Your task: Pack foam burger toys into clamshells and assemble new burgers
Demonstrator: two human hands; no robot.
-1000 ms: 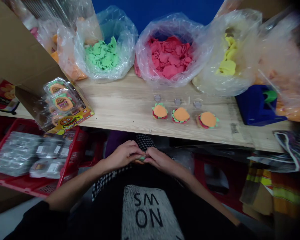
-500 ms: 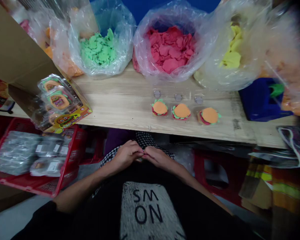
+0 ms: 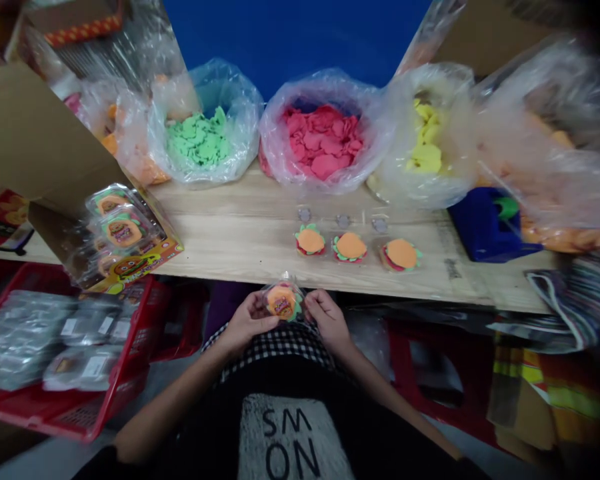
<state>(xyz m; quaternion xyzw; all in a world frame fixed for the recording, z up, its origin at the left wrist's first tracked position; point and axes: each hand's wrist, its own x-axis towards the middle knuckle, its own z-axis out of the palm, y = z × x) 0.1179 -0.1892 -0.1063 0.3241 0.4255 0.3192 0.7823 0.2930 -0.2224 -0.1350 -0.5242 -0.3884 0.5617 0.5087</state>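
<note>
Live at the bench: both hands up just short of the surface's front edge; L hand (image 3: pixel 247 320) cupped, narrow, fingers curled under the left side of a clear blister tray (image 3: pixel 282 301); R hand (image 3: pixel 329 321) also narrow, fingertips pinching its right edge; tray held between them, above the checked cloth (image 3: pixel 275 347) on the lap, w/ a foam burger inside, orange bun on top, small printed label on the bun; can't tell if the tray's fully sealed. Count so far: 3 unlabelled burgers (image 3: pixel 350 247) in a row on the wooden surface (image 3: pixel 250 260), each on clear plastic, no label visible; 3 small clear pieces (image 3: pixel 343 221) in a row just behind them; on the left, labelled trays (image 3: pixel 123 232) stacked, tilted, in a yellow printed display box (image 3: pixel 130 267), which looks part-filled, approx; that box sits under a brown cardboard flap (image 3: pixel 35 127). Loose stock is plentiful: green foam pieces (image 3: pixel 199 139), red foam pieces (image 3: pixel 323 142), yellow foam pieces (image 3: pixel 427 143), each heaped in its own clear bag, orange pieces in bags at both ends; a blue holder (image 3: pixel 485 227) sits at right; lower left, a red plastic crate (image 3: pixel 80 427) carries silver sealed packs (image 3: pixel 83 367); no way to count those from here.
</note>
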